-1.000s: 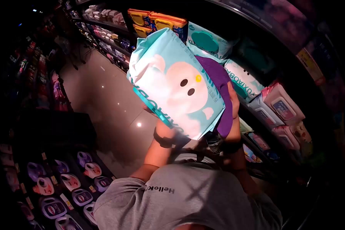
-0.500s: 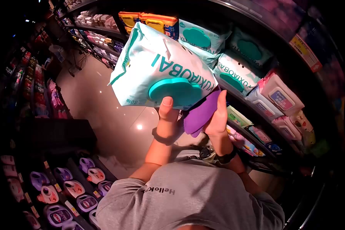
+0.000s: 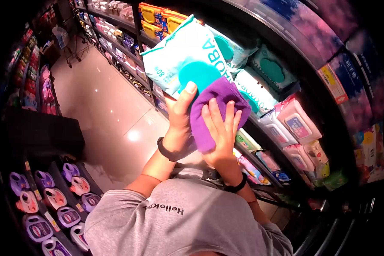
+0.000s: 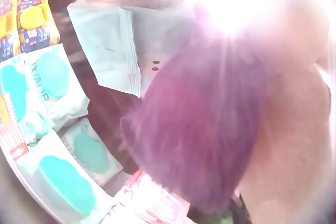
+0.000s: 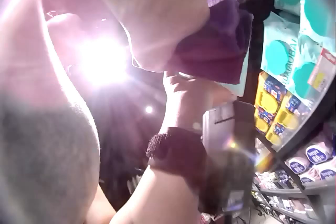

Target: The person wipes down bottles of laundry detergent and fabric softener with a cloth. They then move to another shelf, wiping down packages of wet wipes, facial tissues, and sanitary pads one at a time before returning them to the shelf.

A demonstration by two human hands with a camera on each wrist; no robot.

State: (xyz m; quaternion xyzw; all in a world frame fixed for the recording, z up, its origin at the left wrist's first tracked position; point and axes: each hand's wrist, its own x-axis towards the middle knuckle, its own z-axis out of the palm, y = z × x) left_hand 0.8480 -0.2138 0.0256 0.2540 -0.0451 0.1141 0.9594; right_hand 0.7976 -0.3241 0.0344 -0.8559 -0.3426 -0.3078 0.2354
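In the head view, my left hand (image 3: pixel 181 106) grips a pale blue and white pack of wet wipes (image 3: pixel 168 59) from its near side. The thumb lies over the edge of the round teal lid (image 3: pixel 196 72), and the other fingers are hidden beneath the pack. My right hand (image 3: pixel 219 132) presses a purple cloth (image 3: pixel 205 94) against the lid face with its fingers straight and spread. Part of the lid and the printed lettering is covered by the cloth. The left wrist view shows the cloth (image 4: pixel 194 124) large, in front of the pack (image 4: pixel 105 45).
Shelves to the right hold similar teal-lidded packs (image 3: pixel 260 87), pink packs (image 3: pixel 298 121) and orange packs with yellow lids (image 3: pixel 151 15). Purple and red detergent bottles (image 3: pixel 38 228) stand at lower left. A tiled aisle floor (image 3: pixel 94 89) runs between, with a cart (image 3: pixel 66 45) farther off.
The pack has turned from its animal-face side to its lid side, which now faces up. My right hand has brought the cloth from the pack's right edge onto the lid face.
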